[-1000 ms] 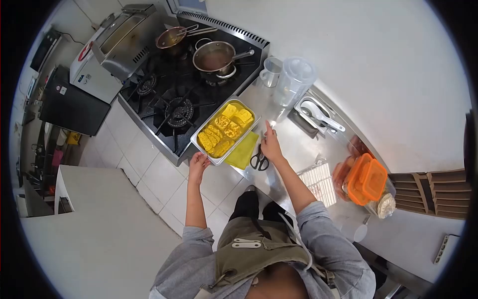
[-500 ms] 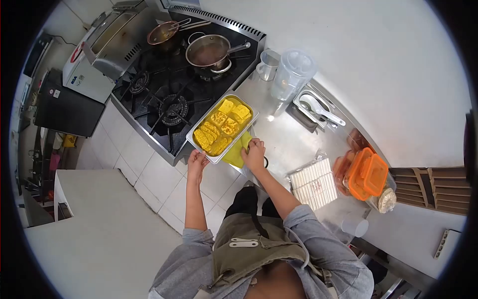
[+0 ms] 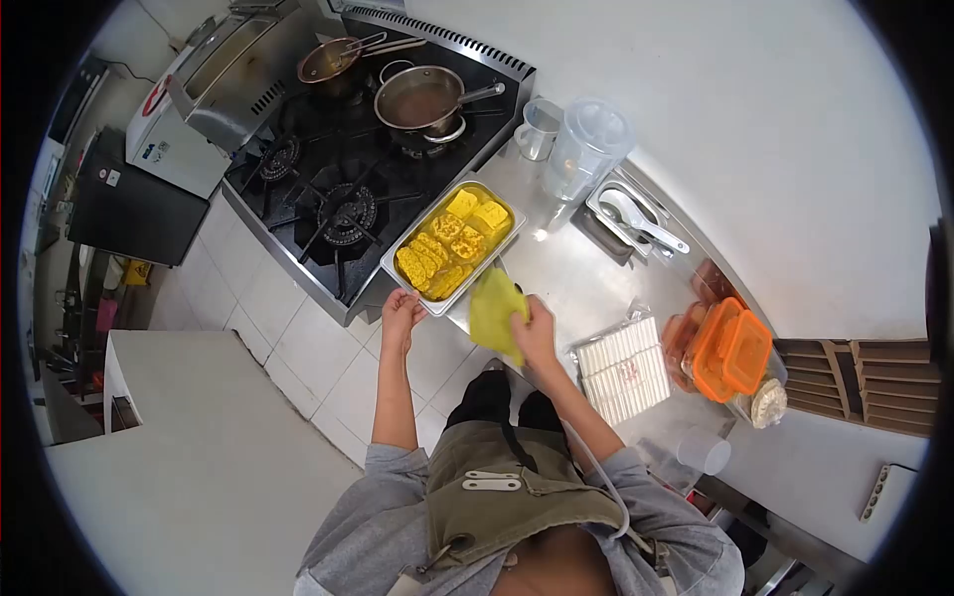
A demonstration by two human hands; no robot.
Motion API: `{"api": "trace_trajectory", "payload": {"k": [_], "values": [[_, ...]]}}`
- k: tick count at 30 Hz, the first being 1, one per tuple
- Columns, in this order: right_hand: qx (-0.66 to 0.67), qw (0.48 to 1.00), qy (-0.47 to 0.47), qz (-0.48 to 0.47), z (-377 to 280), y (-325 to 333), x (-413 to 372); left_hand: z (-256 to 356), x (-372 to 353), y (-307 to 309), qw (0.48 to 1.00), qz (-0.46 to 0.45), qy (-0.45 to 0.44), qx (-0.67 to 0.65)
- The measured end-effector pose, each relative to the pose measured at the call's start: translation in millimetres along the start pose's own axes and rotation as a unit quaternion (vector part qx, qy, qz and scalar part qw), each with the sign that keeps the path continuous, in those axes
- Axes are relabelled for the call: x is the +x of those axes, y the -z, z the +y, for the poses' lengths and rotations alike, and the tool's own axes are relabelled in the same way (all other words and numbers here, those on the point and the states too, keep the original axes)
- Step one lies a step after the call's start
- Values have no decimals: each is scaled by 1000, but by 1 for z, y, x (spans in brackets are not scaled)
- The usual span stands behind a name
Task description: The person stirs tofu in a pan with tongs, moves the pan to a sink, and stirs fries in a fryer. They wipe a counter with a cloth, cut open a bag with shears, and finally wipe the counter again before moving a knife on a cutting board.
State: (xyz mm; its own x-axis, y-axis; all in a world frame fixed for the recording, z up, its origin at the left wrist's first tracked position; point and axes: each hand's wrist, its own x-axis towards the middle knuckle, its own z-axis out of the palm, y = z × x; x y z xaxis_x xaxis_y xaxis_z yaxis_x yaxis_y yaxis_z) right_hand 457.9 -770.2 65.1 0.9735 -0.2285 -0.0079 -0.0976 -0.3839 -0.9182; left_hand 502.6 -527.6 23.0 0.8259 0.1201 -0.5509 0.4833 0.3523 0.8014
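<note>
A rectangular metal pan (image 3: pixel 516 230) holds several yellow pieces of food (image 3: pixel 459 234) in yellow liquid. It rests where the stove's side meets the steel counter. My left hand (image 3: pixel 400 312) grips the pan's near left corner, fingers closed on the rim. In my right hand (image 3: pixel 535 333) is a yellow-green cloth (image 3: pixel 495 313), bunched at one side and hanging over the counter's front edge, just right of the pan. Motion smears the cloth and right fingers a little.
On the black stove (image 3: pixel 288 214) stand a steel pot (image 3: pixel 422 99) and a smaller copper-coloured pan (image 3: pixel 326 62). Along the wall are a clear pitcher (image 3: pixel 586 149), a measuring jug (image 3: pixel 538 129) and a utensil tray (image 3: pixel 636 214). Rightward lie a wrapped white packet (image 3: pixel 624 371) and orange-lidded containers (image 3: pixel 745 350).
My right hand has drawn the cloth away from the pan's side, toward me and to the right. The pan has shifted slightly right and away, with my left hand still at its corner.
</note>
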Motion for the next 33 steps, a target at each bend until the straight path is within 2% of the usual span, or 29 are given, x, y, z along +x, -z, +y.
{"api": "trace_trajectory", "payload": {"k": [1, 3, 4, 6, 9, 13, 29, 31, 33], "values": [[-1, 1000, -1, 0, -4, 10, 4, 0, 0, 0, 1000, 0, 1, 0], [41, 991, -88, 92, -9, 26, 26, 0, 0, 0, 998, 18, 18, 49], [41, 991, -88, 92, -5, 26, 37, 0, 0, -1, 998, 17, 18, 50], [-10, 992, -2, 128, 9, 20, 64, 2, -2, -1, 996, 25, 28, 76], [-74, 991, 57, 91, 20, 1, 89, 5, -6, -5, 995, 33, 31, 92], [-77, 988, 97, 89, 22, -23, 95, 2, -2, 0, 996, 30, 27, 84], [-85, 993, 78, 12, 9, -70, 20, 3, 1, 5, 996, 6, 35, 81], [-44, 996, 82, -20, 5, -75, 8, 3, 0, 6, 996, 1, 38, 81], [-34, 995, 95, -8, 6, -83, -2, 3, 0, 5, 996, 6, 40, 80]]}}
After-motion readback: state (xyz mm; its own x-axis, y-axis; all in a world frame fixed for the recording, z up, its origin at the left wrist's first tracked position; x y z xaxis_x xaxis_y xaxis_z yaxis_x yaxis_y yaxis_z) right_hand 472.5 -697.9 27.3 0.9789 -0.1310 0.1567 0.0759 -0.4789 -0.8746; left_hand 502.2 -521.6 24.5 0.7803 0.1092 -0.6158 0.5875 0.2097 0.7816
